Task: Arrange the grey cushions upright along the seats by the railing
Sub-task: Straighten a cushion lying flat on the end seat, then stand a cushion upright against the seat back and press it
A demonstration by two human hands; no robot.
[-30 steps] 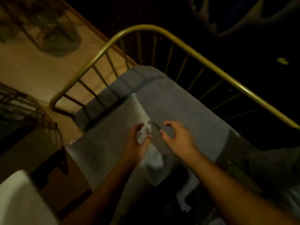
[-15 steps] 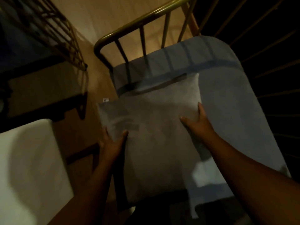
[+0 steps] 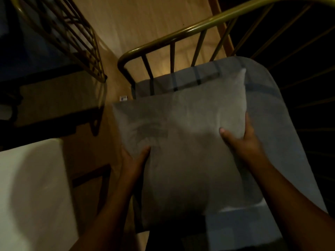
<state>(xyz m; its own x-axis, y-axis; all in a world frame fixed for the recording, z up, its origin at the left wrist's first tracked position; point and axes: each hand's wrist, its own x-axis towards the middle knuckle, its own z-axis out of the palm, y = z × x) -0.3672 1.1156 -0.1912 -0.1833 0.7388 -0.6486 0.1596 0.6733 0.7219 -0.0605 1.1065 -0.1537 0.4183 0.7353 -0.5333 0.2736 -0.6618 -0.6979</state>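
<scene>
1. Head view: we look down on a grey cushion (image 3: 183,142) held over the blue-grey seat pad (image 3: 268,124) of a bench — its far edge lies toward the brass-coloured railing (image 3: 174,36).
2. Our left hand (image 3: 134,160) clamps the cushion's left edge, thumb on top, fingers hidden beneath.
3. Our right hand (image 3: 241,138) clamps the right edge — thumb pressed into the fabric.
4. The cushion's near-left corner overhangs the seat's left edge, above the wooden floor (image 3: 145,19).
5. Something white (image 3: 32,192) fills the lower left.
</scene>
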